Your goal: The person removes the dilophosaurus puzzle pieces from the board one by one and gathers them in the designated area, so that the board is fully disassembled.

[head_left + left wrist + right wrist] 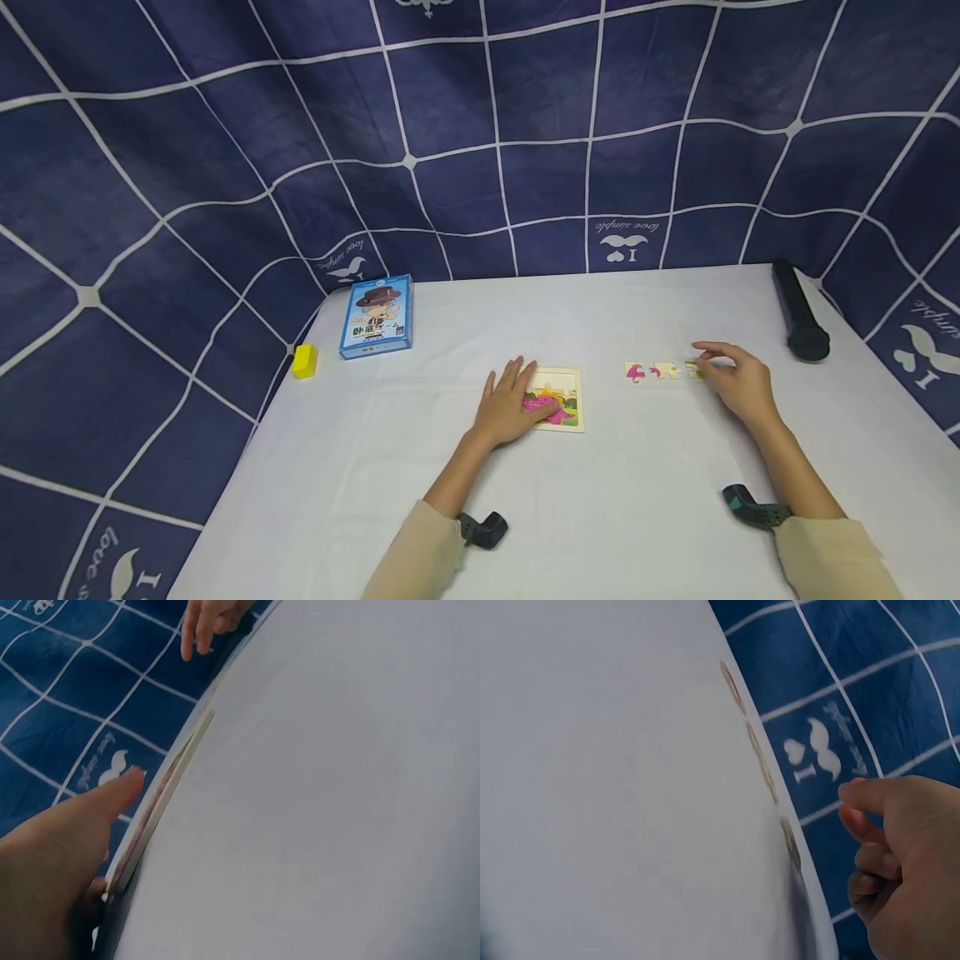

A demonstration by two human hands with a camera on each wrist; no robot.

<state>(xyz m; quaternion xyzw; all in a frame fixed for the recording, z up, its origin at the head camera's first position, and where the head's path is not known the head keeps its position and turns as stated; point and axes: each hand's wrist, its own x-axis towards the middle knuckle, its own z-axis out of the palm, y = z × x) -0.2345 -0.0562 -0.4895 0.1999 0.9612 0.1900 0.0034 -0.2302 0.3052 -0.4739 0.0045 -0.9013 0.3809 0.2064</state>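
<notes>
My left hand [506, 408] rests with fingers spread over the left side of a square wooden jigsaw puzzle [572, 408]. A pink figure on green and yellow shows in its lower part, and the left edge is hidden under the hand. From the side, the puzzle appears as a thin board [161, 802] in the left wrist view. To the right lie three loose puzzle pieces in a row: a pink one [634, 372], a pale one [664, 370] and a greenish one [694, 369]. Beside the greenish piece hovers my right hand [738, 383], fingers loosely bent, nothing visible between thumb and index finger.
A blue card-game box [377, 317] lies at the back left, with a small yellow block [304, 362] near it. At the back right is a black microphone [801, 312]. White cloth covers the table [600, 517]; a navy checked curtain [540, 100] hangs behind.
</notes>
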